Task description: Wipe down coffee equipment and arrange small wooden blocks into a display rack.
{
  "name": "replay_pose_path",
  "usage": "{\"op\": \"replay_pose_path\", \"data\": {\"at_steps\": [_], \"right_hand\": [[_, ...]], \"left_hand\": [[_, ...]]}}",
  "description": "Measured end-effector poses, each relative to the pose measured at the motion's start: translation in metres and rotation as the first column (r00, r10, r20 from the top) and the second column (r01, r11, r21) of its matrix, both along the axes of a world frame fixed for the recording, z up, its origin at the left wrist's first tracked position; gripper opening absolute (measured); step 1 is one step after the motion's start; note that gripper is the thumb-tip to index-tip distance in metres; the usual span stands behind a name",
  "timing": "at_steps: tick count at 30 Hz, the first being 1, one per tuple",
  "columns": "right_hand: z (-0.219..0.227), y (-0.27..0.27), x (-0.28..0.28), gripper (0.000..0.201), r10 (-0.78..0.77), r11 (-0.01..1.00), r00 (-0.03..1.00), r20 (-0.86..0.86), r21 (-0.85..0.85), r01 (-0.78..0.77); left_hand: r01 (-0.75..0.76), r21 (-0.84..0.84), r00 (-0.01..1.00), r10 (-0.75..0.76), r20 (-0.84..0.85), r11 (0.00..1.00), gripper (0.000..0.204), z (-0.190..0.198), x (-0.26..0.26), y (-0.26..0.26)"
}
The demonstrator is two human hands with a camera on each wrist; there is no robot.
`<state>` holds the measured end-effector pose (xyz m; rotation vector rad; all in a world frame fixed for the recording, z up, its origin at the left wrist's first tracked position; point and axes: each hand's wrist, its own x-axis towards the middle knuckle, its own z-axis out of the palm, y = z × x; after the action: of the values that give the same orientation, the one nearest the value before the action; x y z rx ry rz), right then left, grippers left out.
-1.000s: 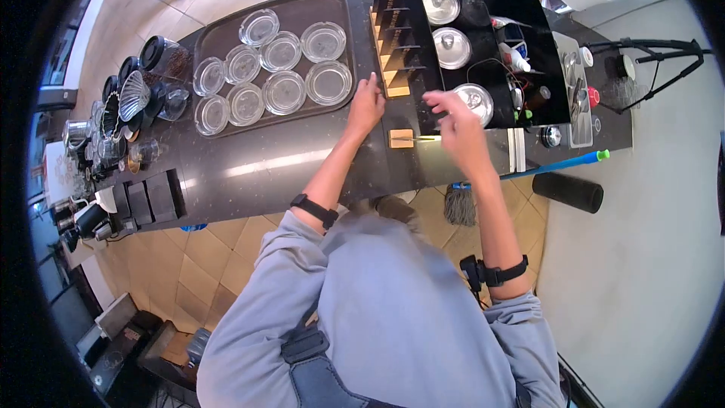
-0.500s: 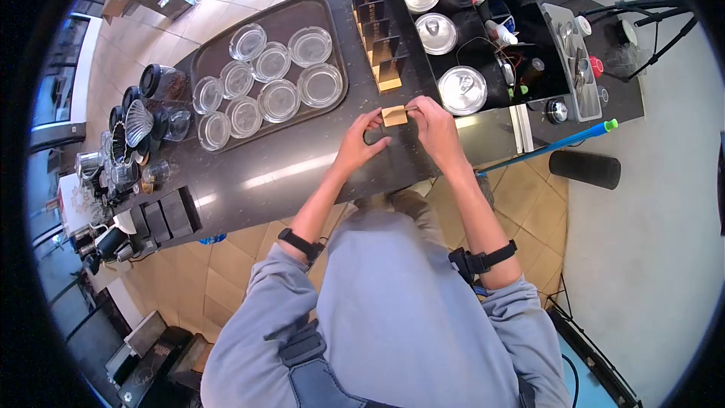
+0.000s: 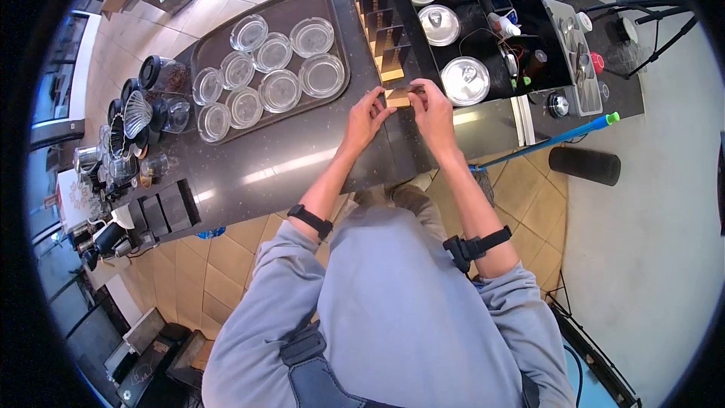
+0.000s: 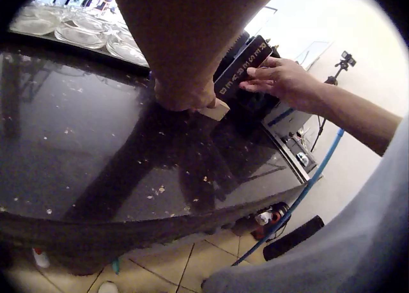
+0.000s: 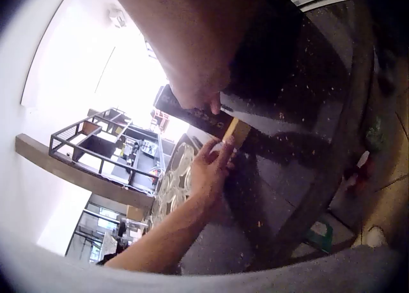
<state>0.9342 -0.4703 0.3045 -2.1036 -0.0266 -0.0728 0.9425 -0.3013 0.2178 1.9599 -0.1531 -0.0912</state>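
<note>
In the head view, my left hand (image 3: 364,119) pinches a small wooden block (image 3: 397,98) on the dark counter. Opposite it, my right hand (image 3: 435,117) holds a black sign plate by its end, at the block's top. Gold "RESERVED" lettering shows on the sign plate (image 4: 239,69) in the left wrist view, where the wooden block (image 4: 216,111) sits at its lower edge. The right wrist view shows the block (image 5: 241,132) between the two hands, with the plate (image 5: 203,122) extending away from it. Just beyond stands a row of similar black signs (image 3: 375,2) in wooden bases.
Left of the signs, a brown tray (image 3: 217,43) carries several round glass dishes. A black box with silver-lidded canisters (image 3: 466,81) is at the right, beside a cutlery tray (image 3: 593,105). A blue pole (image 3: 551,140) leans near the counter edge. Coffee gear (image 3: 138,113) crowds the left end.
My right hand came from over the black box to the wooden block, bringing the sign plate. My left hand came back from beside the sign row, and its fingers closed on the block.
</note>
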Motion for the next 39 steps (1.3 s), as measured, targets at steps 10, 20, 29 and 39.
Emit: {"op": "replay_pose_path", "data": {"at_steps": [10, 20, 29, 39], "right_hand": [[-0.038, 0.022, -0.058, 0.061, 0.024, 0.965, 0.997, -0.067, -0.257, -0.040], [-0.063, 0.019, -0.042, 0.057, 0.068, 0.966, 0.995, -0.077, -0.244, -0.085], [-0.056, 0.016, -0.029, 0.053, 0.044, 0.960, 0.989, -0.141, -0.267, -0.080], [-0.050, 0.007, -0.016, 0.047, 0.113, 0.958, 0.986, -0.124, -0.249, -0.141]], "left_hand": [[-0.091, -0.015, 0.996, 0.091, -0.025, 0.996, 0.045, 0.001, -0.007, -0.004], [-0.102, -0.011, 0.992, 0.103, 0.075, 0.995, 0.031, -0.004, -0.009, -0.006], [-0.126, 0.044, 0.987, 0.121, 0.104, 0.991, 0.028, -0.006, -0.008, -0.009], [-0.160, 0.097, 0.975, 0.141, 0.172, 0.982, 0.021, -0.009, -0.008, -0.009]]}}
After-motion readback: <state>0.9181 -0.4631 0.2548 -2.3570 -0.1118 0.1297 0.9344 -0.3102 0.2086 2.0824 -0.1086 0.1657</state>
